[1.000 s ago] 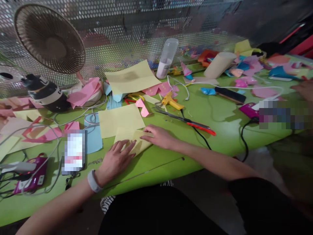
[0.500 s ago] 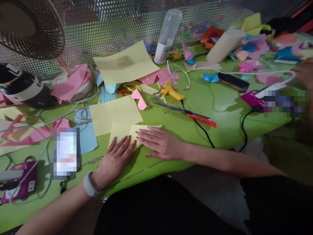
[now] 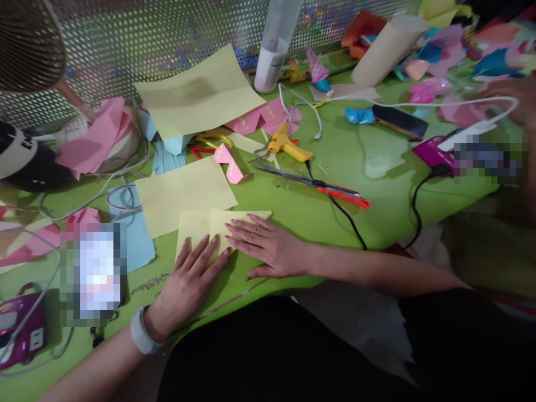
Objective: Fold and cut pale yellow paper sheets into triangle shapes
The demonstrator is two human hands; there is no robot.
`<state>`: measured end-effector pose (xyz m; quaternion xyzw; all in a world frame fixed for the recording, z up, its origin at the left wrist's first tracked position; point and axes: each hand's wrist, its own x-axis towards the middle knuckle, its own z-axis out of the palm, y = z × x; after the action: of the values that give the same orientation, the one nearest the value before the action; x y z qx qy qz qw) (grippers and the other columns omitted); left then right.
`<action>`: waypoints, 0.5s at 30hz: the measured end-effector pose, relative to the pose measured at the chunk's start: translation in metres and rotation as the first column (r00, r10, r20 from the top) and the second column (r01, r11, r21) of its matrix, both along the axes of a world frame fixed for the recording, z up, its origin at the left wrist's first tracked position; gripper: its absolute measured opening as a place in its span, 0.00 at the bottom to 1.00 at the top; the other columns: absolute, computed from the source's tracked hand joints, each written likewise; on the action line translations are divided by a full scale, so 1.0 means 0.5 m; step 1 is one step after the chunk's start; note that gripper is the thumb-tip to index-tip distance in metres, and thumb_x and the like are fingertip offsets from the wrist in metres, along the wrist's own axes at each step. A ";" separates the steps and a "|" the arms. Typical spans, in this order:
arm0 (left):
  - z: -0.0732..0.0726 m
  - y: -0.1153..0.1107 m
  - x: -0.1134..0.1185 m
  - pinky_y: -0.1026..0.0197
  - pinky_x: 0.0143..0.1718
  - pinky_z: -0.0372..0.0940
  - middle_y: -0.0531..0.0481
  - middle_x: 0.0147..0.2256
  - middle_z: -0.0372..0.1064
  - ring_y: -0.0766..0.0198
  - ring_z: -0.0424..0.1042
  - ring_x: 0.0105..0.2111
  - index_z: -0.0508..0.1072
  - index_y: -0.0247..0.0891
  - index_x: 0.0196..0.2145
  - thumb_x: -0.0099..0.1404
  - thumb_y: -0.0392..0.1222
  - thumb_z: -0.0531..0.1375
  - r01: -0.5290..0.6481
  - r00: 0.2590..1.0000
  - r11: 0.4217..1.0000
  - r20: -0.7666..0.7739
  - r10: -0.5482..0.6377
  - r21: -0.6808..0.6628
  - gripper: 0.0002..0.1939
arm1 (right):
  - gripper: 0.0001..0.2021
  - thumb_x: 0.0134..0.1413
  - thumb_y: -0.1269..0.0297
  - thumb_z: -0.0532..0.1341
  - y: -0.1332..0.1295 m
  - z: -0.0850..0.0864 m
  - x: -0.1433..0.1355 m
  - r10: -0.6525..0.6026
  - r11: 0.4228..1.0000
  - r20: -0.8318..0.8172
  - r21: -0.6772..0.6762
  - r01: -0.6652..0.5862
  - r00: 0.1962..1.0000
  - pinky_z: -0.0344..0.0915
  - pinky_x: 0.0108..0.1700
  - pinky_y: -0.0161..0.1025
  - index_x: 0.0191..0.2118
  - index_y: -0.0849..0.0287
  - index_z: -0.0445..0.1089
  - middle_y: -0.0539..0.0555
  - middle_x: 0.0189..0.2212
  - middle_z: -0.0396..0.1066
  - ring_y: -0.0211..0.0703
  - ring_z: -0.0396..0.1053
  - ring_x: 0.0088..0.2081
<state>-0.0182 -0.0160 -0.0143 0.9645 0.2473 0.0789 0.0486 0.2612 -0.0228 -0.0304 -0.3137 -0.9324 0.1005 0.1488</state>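
A folded sheet of pale yellow paper point(image 3: 195, 223) lies on the green table point(image 3: 285, 312) close to its front edge. My left hand point(image 3: 190, 282), with a pale band on its wrist, rests on the sheet's lower left part, fingers stretched out. My right hand point(image 3: 272, 245) lies flat across the right part, its fingers spread and pointing left. Both palms hide much of the paper's lower edge. Just behind it is another flat yellow sheet point(image 3: 186, 192). A pink paper piece point(image 3: 229, 163) touches that sheet's upper right corner.
Behind are a yellow glue gun point(image 3: 288, 143), scissors with red handles point(image 3: 343, 196) and a bottle point(image 3: 276, 50). At the left stand a fan point(image 3: 29, 44) and a blurred-out phone point(image 3: 99, 273). Cables cross the table. Another person's hand point(image 3: 511, 97) is at the far right.
The camera view has shifted slightly, so most things sit further left. Both my hands stay flat on the folded yellow paper, with little visible movement.
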 end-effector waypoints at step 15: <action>-0.002 -0.006 0.008 0.36 0.69 0.46 0.36 0.67 0.54 0.45 0.43 0.70 0.55 0.33 0.68 0.71 0.32 0.54 -0.043 0.998 0.998 0.058 0.041 0.044 0.29 | 0.41 0.65 0.41 0.51 0.007 -0.008 -0.001 0.043 0.997 0.031 -0.069 -0.041 0.999 0.36 0.72 0.57 0.71 0.69 0.46 0.65 0.71 0.45 0.52 0.34 0.73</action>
<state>-0.0142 -0.0193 -0.0153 0.9573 0.2641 0.1129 0.0322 0.2608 -0.0196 -0.0346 -0.3003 -0.9371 0.1304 0.1208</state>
